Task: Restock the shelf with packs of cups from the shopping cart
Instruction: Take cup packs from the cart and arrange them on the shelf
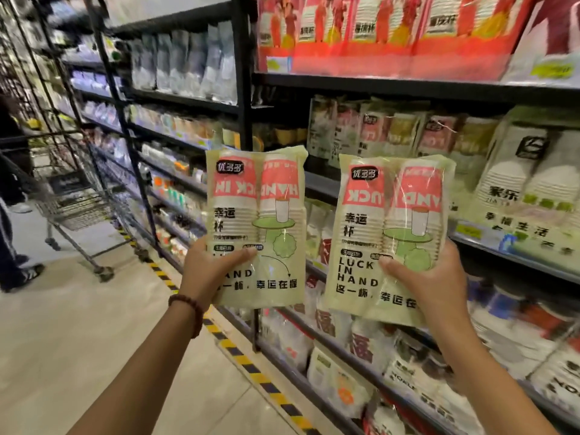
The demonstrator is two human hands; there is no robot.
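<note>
Hands raised, left hand (208,271) and right hand (430,287) gripping cup packs (255,215)

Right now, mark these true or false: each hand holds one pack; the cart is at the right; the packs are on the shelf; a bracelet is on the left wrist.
1. Each hand holds one pack. True: left hand grips the left pack, right hand the right pack.
2. Cart at right. False: the shopping cart stands at left.
3. Packs on the shelf. False: both are held in front of the shelf.
4. Bracelet on left wrist. True.
</note>
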